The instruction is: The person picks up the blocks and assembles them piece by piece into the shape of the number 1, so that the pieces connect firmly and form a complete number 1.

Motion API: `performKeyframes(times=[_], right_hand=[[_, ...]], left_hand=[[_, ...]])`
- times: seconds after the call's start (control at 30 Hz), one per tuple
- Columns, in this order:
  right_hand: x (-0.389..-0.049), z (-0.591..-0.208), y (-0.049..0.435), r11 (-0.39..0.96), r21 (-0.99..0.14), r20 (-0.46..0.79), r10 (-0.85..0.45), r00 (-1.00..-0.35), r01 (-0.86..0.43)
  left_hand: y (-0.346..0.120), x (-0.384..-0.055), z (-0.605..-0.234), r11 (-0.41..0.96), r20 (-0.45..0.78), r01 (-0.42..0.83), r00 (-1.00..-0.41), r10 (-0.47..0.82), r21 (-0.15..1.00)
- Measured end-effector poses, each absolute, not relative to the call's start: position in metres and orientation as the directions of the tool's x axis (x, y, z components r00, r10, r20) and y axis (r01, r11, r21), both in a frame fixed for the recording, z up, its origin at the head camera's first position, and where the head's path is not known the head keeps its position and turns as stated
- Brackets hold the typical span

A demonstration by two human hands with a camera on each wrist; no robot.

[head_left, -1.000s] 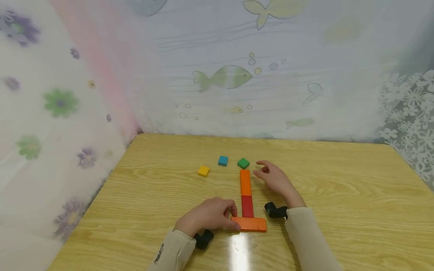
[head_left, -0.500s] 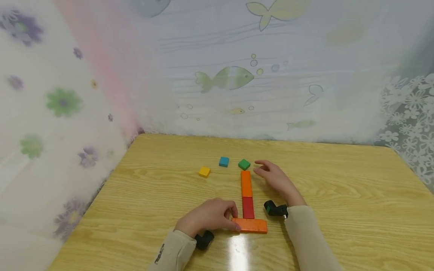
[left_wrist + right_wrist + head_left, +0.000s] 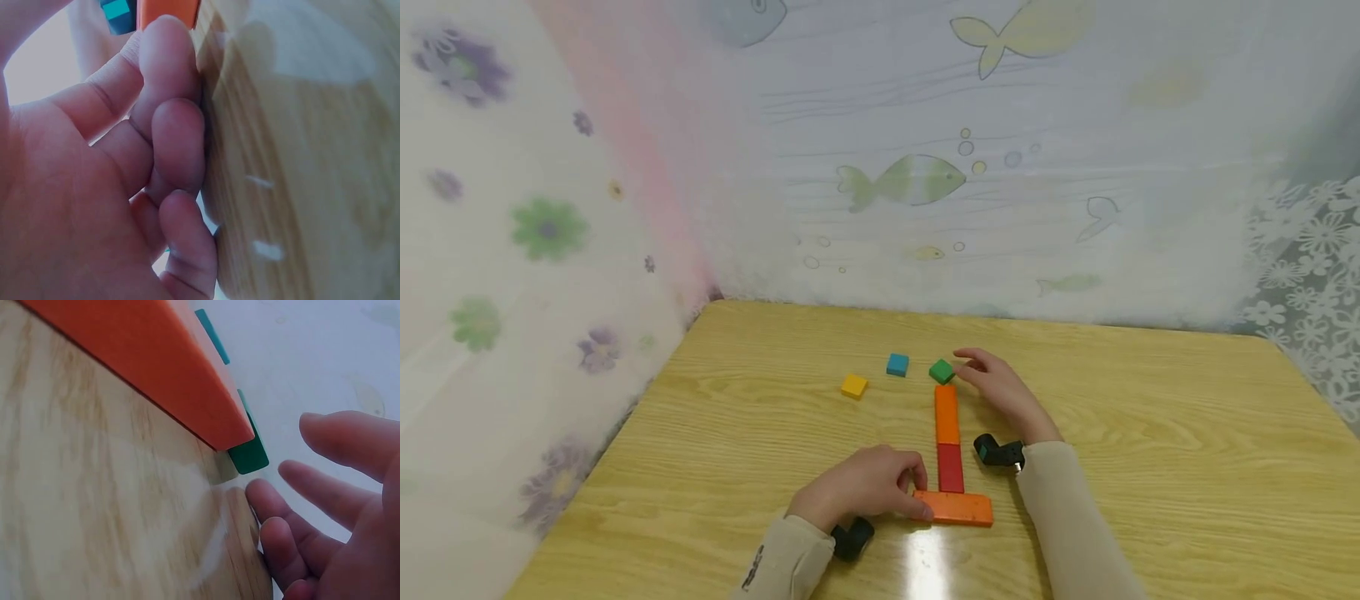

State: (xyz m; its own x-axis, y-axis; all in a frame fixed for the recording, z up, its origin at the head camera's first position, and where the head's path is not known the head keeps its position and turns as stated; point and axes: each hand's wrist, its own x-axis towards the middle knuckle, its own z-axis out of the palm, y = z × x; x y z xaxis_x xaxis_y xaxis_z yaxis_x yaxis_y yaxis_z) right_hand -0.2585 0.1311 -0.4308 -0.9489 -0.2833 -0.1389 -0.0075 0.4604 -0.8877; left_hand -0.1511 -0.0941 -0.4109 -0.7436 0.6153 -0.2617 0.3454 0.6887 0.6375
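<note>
Several flat blocks form an upside-down T on the table in the head view. My left hand (image 3: 865, 485) pinches the left end of the crosswise orange block (image 3: 964, 509) between thumb and forefinger. Beyond that block, a red block (image 3: 951, 468) and another orange block (image 3: 947, 415) line up lengthwise. A tilted green block (image 3: 942, 371) lies just past the far orange end. My right hand (image 3: 1002, 393) hovers right beside it, thumb and forefinger apart. In the right wrist view a gap shows between those fingers and the green block (image 3: 251, 456).
A blue block (image 3: 898, 364) and a yellow block (image 3: 854, 386) lie left of the green one on the wooden table (image 3: 737, 417). Fish-patterned cloth (image 3: 887, 225) hangs behind the table's far edge. Black cameras (image 3: 997, 452) jut inward from both wrists.
My right hand has moved slightly left, closer to the green block. The left hand stays at the crosswise orange block. The whole head view has shifted a little.
</note>
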Motion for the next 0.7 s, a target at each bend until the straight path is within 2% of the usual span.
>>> performKeyframes(times=[0.27,0.53,0.7], right_hand=[[-0.265,-0.429,0.128,0.504,-0.863,-0.136,-0.317,-0.939,-0.046],[-0.27,-0.432,0.127,0.536,-0.829,-0.084,-0.398,-0.914,-0.158],[-0.269,-0.433,0.125,0.584,-0.782,-0.045,-0.404,-0.914,-0.219]], left_hand=[[-0.094,-0.152,-0.41,0.685,-0.276,0.321,-0.742,0.611,0.654],[-0.094,-0.15,-0.407,0.695,-0.275,0.334,-0.744,0.609,0.636],[-0.094,-0.15,-0.408,0.694,-0.265,0.349,-0.743,0.614,0.63]])
